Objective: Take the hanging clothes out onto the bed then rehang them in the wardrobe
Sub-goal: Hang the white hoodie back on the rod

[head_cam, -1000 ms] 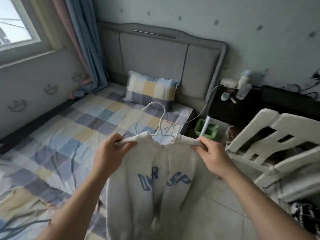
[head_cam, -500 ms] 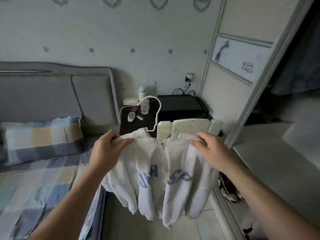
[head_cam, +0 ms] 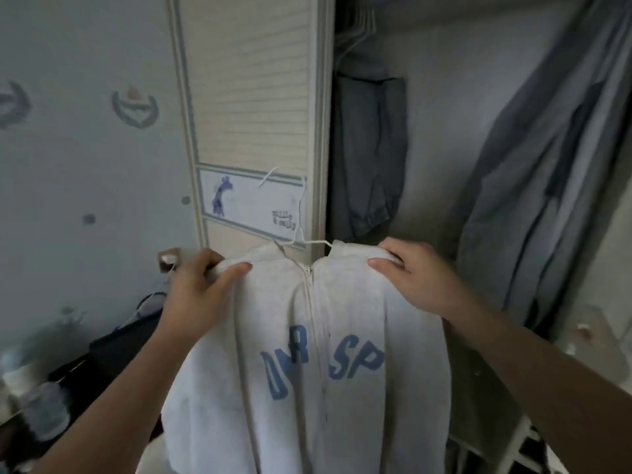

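Observation:
A white zip-up sweatshirt [head_cam: 307, 371] with blue letters hangs on a white wire hanger [head_cam: 297, 213], held up in front of me. My left hand [head_cam: 198, 289] grips its left shoulder, and my right hand [head_cam: 410, 278] grips its right shoulder. The hanger's hook stands up over the collar, in front of the wardrobe's sliding door [head_cam: 253, 114]. Inside the open wardrobe [head_cam: 444, 131] hang dark grey trousers [head_cam: 369, 152] and a blue-grey garment [head_cam: 533, 186].
A papered wall [head_cam: 85, 148] is at the left, with a dark bedside table [head_cam: 113, 350] and small bottles [head_cam: 30, 398] below it. A white slatted frame [head_cam: 519, 449] shows at the lower right. Several wire hanger hooks [head_cam: 362, 25] sit at the wardrobe's top.
My view has swung right and up, from the bed past the bedside table to the open wardrobe. Both hands keep the same grip on the sweatshirt's shoulders and have carried it along.

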